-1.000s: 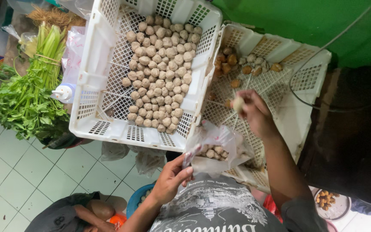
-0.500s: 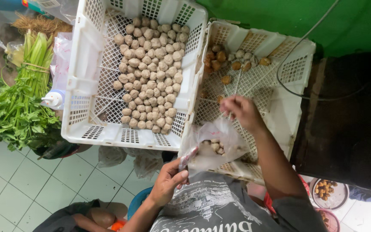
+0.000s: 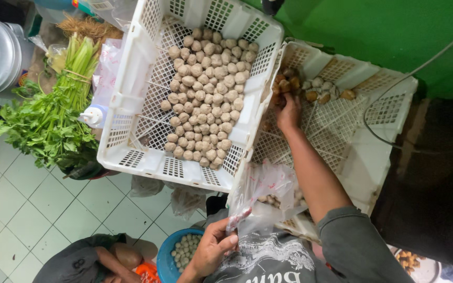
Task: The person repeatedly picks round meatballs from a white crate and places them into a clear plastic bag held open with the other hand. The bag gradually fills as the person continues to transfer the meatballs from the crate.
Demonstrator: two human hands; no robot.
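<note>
I count two white crates: the nearer crate (image 3: 132, 105) packed with pale meatballs (image 3: 205, 94), the farther crate (image 3: 363, 131) with a few browner balls (image 3: 294, 86). My right hand (image 3: 288, 112) reaches into those; its fingers' state I cannot tell. My left hand (image 3: 213, 251) has fingers clamped on one clear plastic bag (image 3: 266, 194), just below the nearer crate.

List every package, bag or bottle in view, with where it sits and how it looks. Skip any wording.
Clear plastic bag: held open by the left hand, below the crates, a few pale balls inside.
Squeeze bottle: left of the big white crate, white cap.
Clear printed bags: behind the bottle, beside the greens.
</note>
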